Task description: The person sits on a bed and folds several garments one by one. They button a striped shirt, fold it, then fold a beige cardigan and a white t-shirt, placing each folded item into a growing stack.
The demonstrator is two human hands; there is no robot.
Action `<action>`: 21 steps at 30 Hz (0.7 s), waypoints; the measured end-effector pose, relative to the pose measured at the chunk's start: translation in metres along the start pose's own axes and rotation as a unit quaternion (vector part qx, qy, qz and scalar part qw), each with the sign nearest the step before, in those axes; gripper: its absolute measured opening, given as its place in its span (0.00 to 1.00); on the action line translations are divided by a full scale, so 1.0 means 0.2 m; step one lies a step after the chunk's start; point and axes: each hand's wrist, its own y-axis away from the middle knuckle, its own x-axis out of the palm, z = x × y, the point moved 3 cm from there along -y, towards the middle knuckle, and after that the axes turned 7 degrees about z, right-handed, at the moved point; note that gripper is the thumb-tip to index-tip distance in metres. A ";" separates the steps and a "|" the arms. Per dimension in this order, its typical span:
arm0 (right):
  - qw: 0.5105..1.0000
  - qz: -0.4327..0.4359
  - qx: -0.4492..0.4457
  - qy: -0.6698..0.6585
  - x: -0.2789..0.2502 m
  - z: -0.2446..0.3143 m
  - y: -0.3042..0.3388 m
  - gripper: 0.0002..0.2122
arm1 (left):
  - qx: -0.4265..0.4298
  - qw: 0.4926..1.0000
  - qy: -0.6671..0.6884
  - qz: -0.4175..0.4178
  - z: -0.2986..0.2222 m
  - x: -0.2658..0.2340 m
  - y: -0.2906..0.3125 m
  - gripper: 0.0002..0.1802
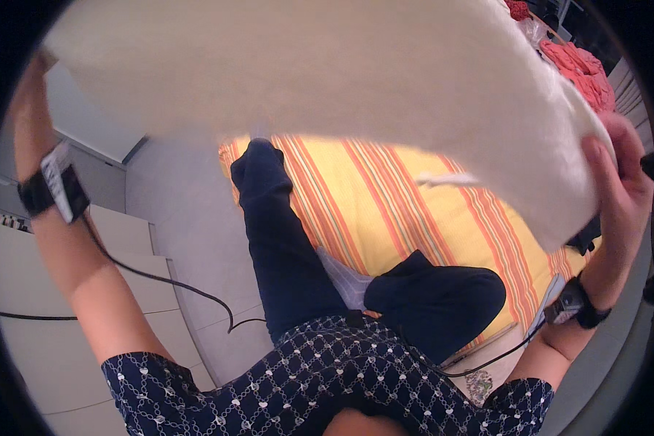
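A large cream cloth (327, 65) is spread in the air before me and fills the upper part of the view. At its right edge my right hand (621, 167) is closed, pinching the fabric between thumb and fingers. My left hand (35, 73) is raised at the far left, at the cloth's other corner; it is closed on it, though its fingers are mostly hidden by the dark rim. A thin pale strip (449, 179) shows below the lower edge. Beneath lies a yellow bedspread with orange stripes (385, 196).
I sit on the bed, one leg (276, 232) stretched out, the other bent. Coral-red fabric (581, 73) lies in a heap at the far right. White drawers (116, 291) stand at the left beside grey floor (174, 196). Black cables (174, 282) run from both wrist straps.
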 end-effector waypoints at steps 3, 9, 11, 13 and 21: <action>0.994 0.005 0.105 -0.019 -0.06 0.02 0.13 0.12 | -0.044 0.995 0.021 0.089 -0.01 0.28 0.03 0.09; 0.951 0.142 0.263 0.082 -0.12 -0.40 0.26 0.12 | -0.170 0.920 0.091 0.342 0.34 1.40 0.38 0.12; 0.896 0.254 0.335 0.141 0.01 -0.67 0.45 0.12 | 0.023 0.941 -0.101 0.322 0.41 1.72 0.70 0.14; 0.807 0.368 0.412 0.209 0.04 -0.88 0.66 0.15 | 0.023 0.923 -0.028 0.384 0.49 1.88 1.06 0.23; 0.805 0.293 0.452 0.249 0.19 -1.14 1.00 0.14 | -0.109 0.756 -0.120 0.635 0.80 1.35 1.87 0.28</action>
